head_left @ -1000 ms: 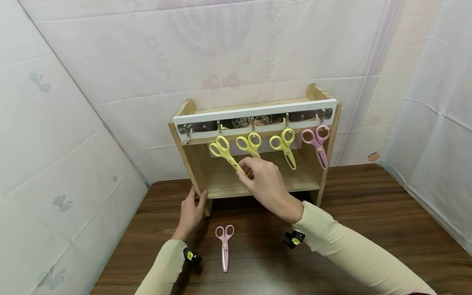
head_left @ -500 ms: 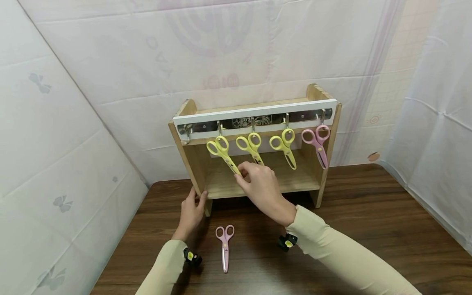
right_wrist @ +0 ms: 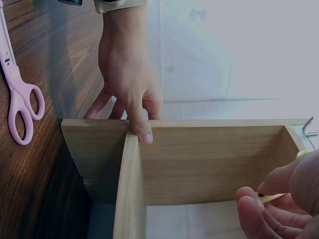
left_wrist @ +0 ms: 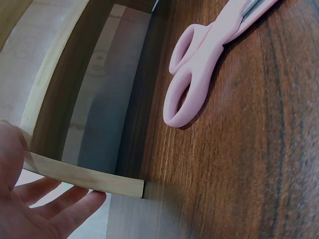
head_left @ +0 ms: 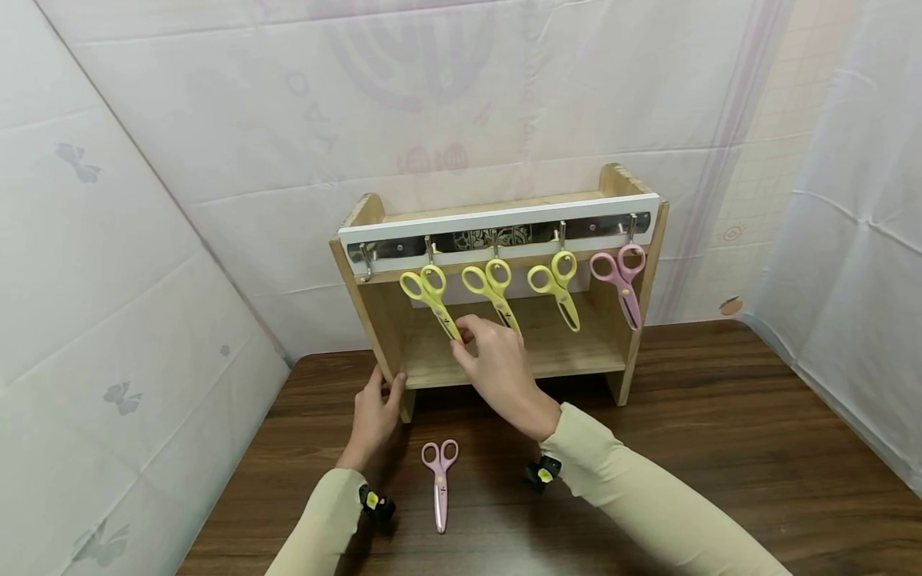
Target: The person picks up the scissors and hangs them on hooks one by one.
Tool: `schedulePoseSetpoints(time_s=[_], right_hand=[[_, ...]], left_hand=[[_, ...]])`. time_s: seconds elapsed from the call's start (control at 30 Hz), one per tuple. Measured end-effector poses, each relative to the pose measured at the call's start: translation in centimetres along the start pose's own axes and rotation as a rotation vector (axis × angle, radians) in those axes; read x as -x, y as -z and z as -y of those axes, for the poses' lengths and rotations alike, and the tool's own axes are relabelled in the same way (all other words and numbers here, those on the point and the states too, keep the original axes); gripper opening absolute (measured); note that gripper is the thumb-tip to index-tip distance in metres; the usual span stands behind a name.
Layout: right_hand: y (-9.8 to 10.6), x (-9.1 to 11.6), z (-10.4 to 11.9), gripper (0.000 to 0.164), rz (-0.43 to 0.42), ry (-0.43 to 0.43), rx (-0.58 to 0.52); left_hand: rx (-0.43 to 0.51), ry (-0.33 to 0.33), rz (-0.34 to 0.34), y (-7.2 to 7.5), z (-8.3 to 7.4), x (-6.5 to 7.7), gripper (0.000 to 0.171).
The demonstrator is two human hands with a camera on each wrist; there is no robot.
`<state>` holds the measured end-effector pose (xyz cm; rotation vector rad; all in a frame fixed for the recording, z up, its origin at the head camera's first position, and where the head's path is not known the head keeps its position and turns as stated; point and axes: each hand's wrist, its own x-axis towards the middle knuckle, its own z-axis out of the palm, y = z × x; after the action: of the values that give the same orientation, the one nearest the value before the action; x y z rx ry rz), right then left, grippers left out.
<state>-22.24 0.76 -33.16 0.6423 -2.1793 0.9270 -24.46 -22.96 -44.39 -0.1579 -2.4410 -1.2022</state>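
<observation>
My right hand (head_left: 500,368) pinches the blade end of the leftmost yellow scissors (head_left: 432,298), whose handle loop hangs on a hook of the rack. In the right wrist view, only a bit of yellow shows beside the right fingers (right_wrist: 251,211). My left hand (head_left: 374,416) grips the lower left side of the wooden shelf (head_left: 369,320), thumb in front and fingers around the outer face, as the left wrist view also shows. Two more yellow scissors (head_left: 555,288) and a pink pair (head_left: 621,282) hang to the right. Another pink pair of scissors (head_left: 440,484) lies on the table.
A white rail with a metal hook strip (head_left: 399,248) spans the shelf's upper front; its leftmost hook (head_left: 366,264) carries nothing. The dark wooden table (head_left: 720,416) extends around the shelf. Patterned white sheets (head_left: 252,120) hang behind and at both sides.
My right hand has moved left and slightly down, drawing the blades of the leftmost yellow scissors with it, so they hang steeper. The left hand has stayed on the shelf.
</observation>
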Motion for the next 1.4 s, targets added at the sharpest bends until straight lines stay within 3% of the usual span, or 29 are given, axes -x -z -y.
schedulePoseSetpoints(time_s=[0.87, 1.2, 1.4], right_hand=[[-0.3, -0.1, -0.3, 0.012, 0.018, 0.001, 0.012], [-0.4, 0.8, -0.7, 0.038, 0.108, -0.085, -0.009], [-1.2, 2.7, -1.3, 0.050, 0.204, -0.158, -0.002]], left_hand=[[-0.022, 0.010, -0.002, 0.0, 0.1, 0.0, 0.034], [-0.019, 0.007, -0.005, 0.0, 0.2, 0.0, 0.033], [-0.018, 0.005, -0.001, 0.0, 0.1, 0.0, 0.035]])
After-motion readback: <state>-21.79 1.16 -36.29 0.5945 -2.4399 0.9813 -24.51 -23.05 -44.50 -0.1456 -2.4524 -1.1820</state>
